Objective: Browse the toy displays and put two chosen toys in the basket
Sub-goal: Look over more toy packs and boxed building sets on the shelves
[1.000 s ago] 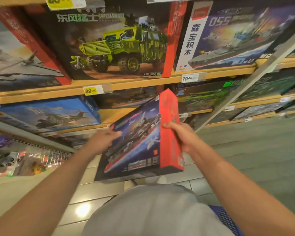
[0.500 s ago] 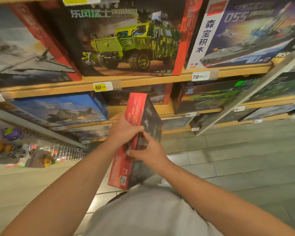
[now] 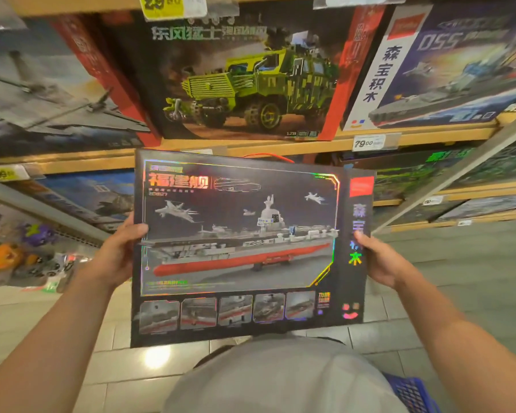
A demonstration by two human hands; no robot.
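A large dark box (image 3: 245, 248) with a grey and red aircraft carrier pictured on its front is held up flat in front of me. My left hand (image 3: 116, 251) grips its left edge, thumb on the front. My right hand (image 3: 382, 260) grips its right edge the same way. A corner of the blue basket (image 3: 411, 391) shows at the bottom right, below my right forearm.
Wooden shelves (image 3: 251, 147) behind the box carry more toy boxes: a green armoured truck box (image 3: 251, 79), a grey warship box (image 3: 447, 70) and a jet box (image 3: 54, 90). Small packaged toys (image 3: 21, 257) hang at lower left. Tiled floor (image 3: 465, 281) lies to the right.
The box was turned from edge-on, red side toward me, to face-on. My hands moved apart from the middle of the box to its left and right edges.
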